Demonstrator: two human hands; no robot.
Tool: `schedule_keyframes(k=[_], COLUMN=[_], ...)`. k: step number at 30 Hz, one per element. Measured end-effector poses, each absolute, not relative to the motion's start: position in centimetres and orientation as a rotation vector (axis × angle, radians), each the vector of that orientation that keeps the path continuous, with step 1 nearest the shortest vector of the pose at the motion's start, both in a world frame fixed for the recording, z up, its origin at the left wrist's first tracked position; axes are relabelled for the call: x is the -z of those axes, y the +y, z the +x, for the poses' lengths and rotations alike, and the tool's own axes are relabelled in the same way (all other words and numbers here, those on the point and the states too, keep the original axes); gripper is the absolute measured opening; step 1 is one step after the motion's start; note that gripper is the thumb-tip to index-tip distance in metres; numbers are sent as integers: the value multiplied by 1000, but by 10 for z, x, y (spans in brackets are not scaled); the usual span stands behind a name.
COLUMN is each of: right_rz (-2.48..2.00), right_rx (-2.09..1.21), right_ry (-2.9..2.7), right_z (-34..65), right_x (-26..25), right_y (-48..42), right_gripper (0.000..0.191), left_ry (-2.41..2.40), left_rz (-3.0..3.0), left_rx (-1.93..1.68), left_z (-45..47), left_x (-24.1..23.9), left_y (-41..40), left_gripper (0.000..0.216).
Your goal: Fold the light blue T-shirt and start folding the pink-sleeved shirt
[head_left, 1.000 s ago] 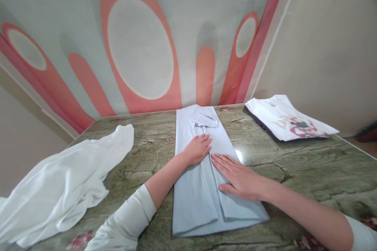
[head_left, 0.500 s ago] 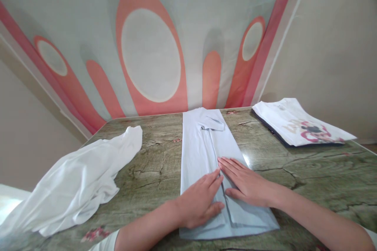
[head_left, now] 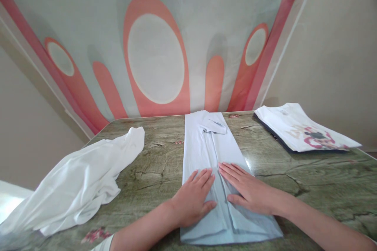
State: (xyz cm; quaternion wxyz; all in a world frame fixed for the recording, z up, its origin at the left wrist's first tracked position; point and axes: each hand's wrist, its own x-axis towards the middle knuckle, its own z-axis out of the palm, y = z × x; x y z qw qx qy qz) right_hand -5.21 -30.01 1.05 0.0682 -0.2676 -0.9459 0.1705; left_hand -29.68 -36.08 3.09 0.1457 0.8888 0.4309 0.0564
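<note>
A pale blue-white T-shirt lies lengthwise on the table, both sides folded in so that they meet near the middle. One short sleeve shows on top at its far end. My left hand rests flat on the left folded side, fingers stretched out and pointing away from me. On the right folded side lies my right hand, palm down, fingertips close to the middle seam between the folds. Neither hand grips the cloth. The two hands are a little apart.
The table has a wood-look top and its far edge meets a wall. A crumpled white garment lies at the left. At the right is a stack of folded shirts, the top one white with a printed cartoon figure.
My left hand has slid left, away from the middle seam and my right hand. My right hand stays in nearly the same place on the shirt. The view has shifted slightly.
</note>
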Motion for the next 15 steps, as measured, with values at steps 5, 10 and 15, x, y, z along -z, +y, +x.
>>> schedule_keyframes(k=[5, 10, 15], right_rz=[-840, -856, -838], right_rx=[-549, -457, -427], right_ry=[-2787, -2800, -2726], right_z=[-51, -55, -64], right_x=[-13, -7, -16], right_y=[-286, -280, -280], right_gripper=[63, 66, 52], left_ry=[1154, 1059, 1227], left_rz=[2546, 2531, 2457], left_rx=[-158, -169, -320], left_z=[-301, -304, -318], left_x=[-37, -46, -42], left_y=[-367, -369, -352], left_gripper=[61, 54, 43])
